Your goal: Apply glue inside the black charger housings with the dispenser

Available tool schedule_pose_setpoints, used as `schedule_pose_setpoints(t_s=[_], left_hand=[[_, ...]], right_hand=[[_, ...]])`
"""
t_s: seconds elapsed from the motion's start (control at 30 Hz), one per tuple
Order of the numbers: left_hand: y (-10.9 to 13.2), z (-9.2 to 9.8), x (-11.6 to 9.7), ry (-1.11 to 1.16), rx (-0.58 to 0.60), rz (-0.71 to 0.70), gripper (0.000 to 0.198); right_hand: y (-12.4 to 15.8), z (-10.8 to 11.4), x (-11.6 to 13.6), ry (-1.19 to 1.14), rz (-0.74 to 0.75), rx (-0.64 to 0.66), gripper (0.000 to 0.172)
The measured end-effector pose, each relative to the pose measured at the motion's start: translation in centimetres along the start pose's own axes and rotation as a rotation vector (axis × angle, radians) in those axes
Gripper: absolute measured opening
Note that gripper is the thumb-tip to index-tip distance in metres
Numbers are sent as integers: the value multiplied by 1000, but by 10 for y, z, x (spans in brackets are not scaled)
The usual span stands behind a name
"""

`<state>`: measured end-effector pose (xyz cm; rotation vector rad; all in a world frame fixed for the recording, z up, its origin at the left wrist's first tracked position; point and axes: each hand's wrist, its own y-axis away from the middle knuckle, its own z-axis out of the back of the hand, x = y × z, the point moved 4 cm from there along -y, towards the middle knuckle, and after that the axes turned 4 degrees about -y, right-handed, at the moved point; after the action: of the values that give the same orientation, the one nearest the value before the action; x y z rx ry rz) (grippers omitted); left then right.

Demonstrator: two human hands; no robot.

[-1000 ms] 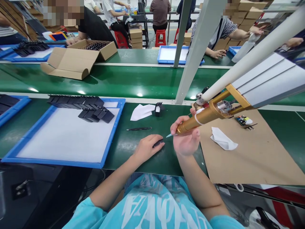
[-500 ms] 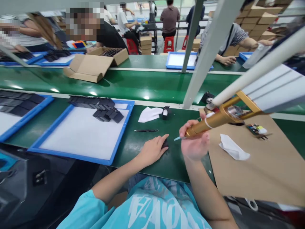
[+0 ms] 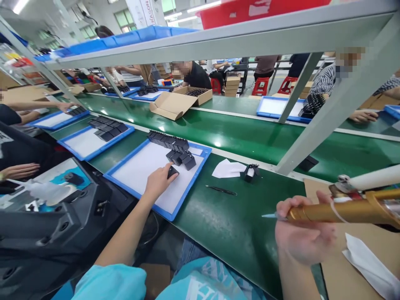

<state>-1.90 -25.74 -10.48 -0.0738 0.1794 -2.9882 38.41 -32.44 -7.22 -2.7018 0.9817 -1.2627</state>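
Note:
My left hand [image 3: 158,180] is closed on a small black plastic housing [image 3: 172,171] over the white-lined blue tray [image 3: 126,179]. Just beyond it stand several similar black housings [image 3: 179,156], grouped along the tray's far side. Whether the held piece touches the tray, I cannot tell. In my right hand [image 3: 304,233] is a gold-coloured dispensing gun [image 3: 325,211], its thin pale blue nozzle [image 3: 269,215] pointing left above the green bench. A pair of black tweezers [image 3: 221,190] lies on the bench between my hands.
Near the belt side lie a white cloth [image 3: 228,168] and a small black and white part [image 3: 250,172]. At right, brown cardboard [image 3: 346,266] carries a white paper [image 3: 368,260]. A slanted metal post [image 3: 328,100] rises beside the green belt [image 3: 237,137]. Co-workers sit around.
My left hand has moved left from the bench to above the tray with the black housing. My right hand still holds the dispensing gun. The view has turned left and up.

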Motion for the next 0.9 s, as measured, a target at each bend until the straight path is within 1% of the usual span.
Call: schedule_pose_setpoints(t_s=[0.07,0.1,0.17,0.23,0.27,0.3,0.37,0.43,0.5,0.6,0.7,0.8,0.87,0.9], left_hand=[[-2,-6,3,35,61,-14,53],[-4,-7,3,88,72,-18,55],[-14,-3,6,219,25,-9,59],[-31,5,12,322,-63,7,61],[-42,7,16,366,-78,15,62],[-54,7,20,409,-63,24,65],[-78,2,25,505,41,39,77],[-96,-6,25,581,140,54,89],[-108,-13,21,618,166,64,96],[-115,-22,16,683,148,108,96],[-113,-25,20,792,104,178,88],[-105,-21,32,978,82,223,69],[-98,-14,41,1104,72,217,58],[-94,-10,44,1195,64,203,57]], right_hand=[[-1,2,-2,2,5,-10,59],[-2,3,-2,4,9,-17,59],[-4,5,-2,7,23,-35,59],[-6,6,-2,16,38,-41,58],[-6,6,-1,20,45,-42,58],[-7,6,-1,22,49,-42,58],[-8,7,-2,18,55,-49,57],[-9,8,-3,15,51,-62,58],[-9,8,-2,20,49,-81,60],[-7,5,-1,28,39,-116,59],[-4,-1,3,54,29,-129,51],[-1,-7,7,98,14,-141,48],[1,-9,8,123,-3,-152,50],[2,-8,9,137,0,-161,52]])
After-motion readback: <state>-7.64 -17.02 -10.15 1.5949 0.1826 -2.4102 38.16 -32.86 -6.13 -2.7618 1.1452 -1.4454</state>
